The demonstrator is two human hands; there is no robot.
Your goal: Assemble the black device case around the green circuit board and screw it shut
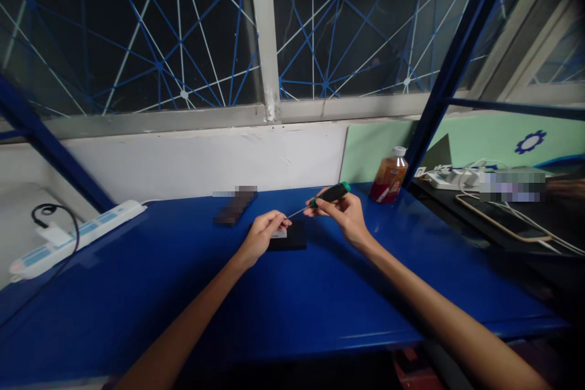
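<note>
My right hand point(350, 216) is wrapped round the black and green handle of a screwdriver point(329, 195). Its thin metal shaft slants down to the left. At the tip of that shaft are the pinched fingers of my left hand point(262, 234); what they hold, if anything, is too small to make out. Below the left fingers, a flat black rectangular object point(292, 239) with a whitish label lies on the blue table point(292, 298). My left hand covers part of it.
Behind my left hand lies a dark, blurred-out object point(236, 206). A drink bottle point(390, 177) with a white cap stands at the back right. At the left is a white power strip point(105, 222) with a plugged-in cable. A phone point(503, 217) and white cables rest on the right-hand surface.
</note>
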